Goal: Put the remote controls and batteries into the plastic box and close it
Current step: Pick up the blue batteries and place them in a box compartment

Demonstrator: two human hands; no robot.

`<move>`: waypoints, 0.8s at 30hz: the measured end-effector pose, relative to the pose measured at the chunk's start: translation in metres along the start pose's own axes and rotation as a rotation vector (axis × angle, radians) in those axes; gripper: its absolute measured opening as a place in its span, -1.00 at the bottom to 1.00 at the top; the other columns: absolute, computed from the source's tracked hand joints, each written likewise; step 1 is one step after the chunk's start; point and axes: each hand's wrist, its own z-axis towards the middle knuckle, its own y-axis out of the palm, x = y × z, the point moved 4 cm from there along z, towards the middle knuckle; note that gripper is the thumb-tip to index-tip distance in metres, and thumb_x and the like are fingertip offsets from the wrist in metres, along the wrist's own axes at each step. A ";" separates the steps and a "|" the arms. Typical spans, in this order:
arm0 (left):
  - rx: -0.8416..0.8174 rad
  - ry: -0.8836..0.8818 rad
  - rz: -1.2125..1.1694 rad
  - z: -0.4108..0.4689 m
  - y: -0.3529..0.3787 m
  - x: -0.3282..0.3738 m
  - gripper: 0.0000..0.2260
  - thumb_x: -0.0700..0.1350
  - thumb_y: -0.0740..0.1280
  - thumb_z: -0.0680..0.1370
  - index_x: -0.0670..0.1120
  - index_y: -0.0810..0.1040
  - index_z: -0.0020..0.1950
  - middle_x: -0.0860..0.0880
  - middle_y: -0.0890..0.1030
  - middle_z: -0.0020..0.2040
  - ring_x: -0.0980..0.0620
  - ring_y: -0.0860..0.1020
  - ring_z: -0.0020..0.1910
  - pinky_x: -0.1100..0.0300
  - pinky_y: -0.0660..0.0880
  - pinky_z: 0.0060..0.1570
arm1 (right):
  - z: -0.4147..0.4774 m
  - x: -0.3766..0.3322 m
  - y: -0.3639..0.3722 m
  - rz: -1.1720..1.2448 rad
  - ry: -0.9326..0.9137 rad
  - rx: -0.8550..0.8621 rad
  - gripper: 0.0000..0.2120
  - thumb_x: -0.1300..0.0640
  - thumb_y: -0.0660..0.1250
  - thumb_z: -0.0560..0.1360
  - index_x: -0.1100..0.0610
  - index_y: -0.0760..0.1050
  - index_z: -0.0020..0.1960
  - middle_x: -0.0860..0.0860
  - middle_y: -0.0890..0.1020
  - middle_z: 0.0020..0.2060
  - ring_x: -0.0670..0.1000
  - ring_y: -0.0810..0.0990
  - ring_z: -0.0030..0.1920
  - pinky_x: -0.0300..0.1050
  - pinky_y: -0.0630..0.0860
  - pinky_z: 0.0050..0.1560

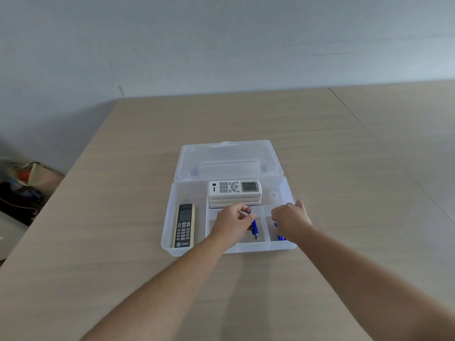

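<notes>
Left hand (pixel 230 223) is over the middle near compartment of the plastic box (pixel 170 249), fingers curled round the upper end of a blue cylinder with silver ends (pixel 254 226); that's the battery going in, lower end already down near the compartment floor. Right hand (pixel 290 221) is over the right near compartment, fingers bent downward over more blue cylinders (pixel 280 236); can't tell if it grips one or has just let go.

Contents, left to right: dark remote (pixel 184 226) lies lengthwise in the long left compartment; white remote (pixel 234 187) sits on top of a stack in the far compartment. Lid (pixel 227 158) is hinged back, lying open on the desk (pixel 123 193) behind the box.

Step in hand, as I read it: loading batteries, remotes done. No loose items visible on the desk.

Next: let go of the batteries, clear both hands out of the box, swing the lid forward and press the front edge until it latches. Check the remote stack isn't too tall for the lid.
</notes>
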 end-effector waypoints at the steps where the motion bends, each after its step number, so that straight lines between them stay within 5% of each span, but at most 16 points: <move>1: -0.005 0.002 0.004 0.000 0.000 0.000 -0.95 -0.14 0.30 0.57 -0.09 0.54 0.00 -0.18 0.67 -0.09 -0.02 0.64 -0.17 0.08 0.59 -0.11 | 0.000 0.000 0.001 -0.011 -0.005 0.009 -0.74 0.27 0.25 0.44 0.05 0.55 0.07 -0.02 0.64 -0.05 0.03 0.52 0.03 -0.05 0.25 0.15; 13: -0.041 0.025 0.061 -0.003 0.009 0.017 -0.97 -0.14 0.30 0.57 -0.06 0.53 -0.04 -0.12 0.65 -0.14 0.00 0.63 -0.18 0.12 0.57 -0.12 | -0.013 0.008 -0.009 0.043 -0.016 0.051 -0.69 0.28 0.25 0.45 -0.03 0.58 0.07 -0.09 0.63 0.00 -0.01 0.47 0.05 -0.06 0.15 0.01; 18: -0.004 0.073 0.163 0.006 0.019 0.033 -0.89 -0.11 0.32 0.54 -0.10 0.59 0.01 -0.13 0.69 -0.06 -0.11 0.67 -0.04 -0.01 0.61 0.07 | -0.032 0.031 -0.027 0.292 0.070 0.211 -0.76 0.14 0.21 0.52 -0.06 0.56 0.11 -0.12 0.63 0.04 -0.03 0.47 0.10 -0.06 0.17 0.12; 24: 0.023 0.110 0.443 0.018 0.050 0.055 -0.86 -0.18 0.31 0.53 -0.16 0.58 0.05 -0.12 0.64 0.04 -0.11 0.60 0.05 0.14 0.50 -0.02 | -0.051 0.059 -0.024 0.622 0.265 0.305 -0.78 0.12 0.24 0.51 -0.02 0.54 0.12 -0.11 0.61 0.02 -0.02 0.50 0.08 -0.10 0.18 0.07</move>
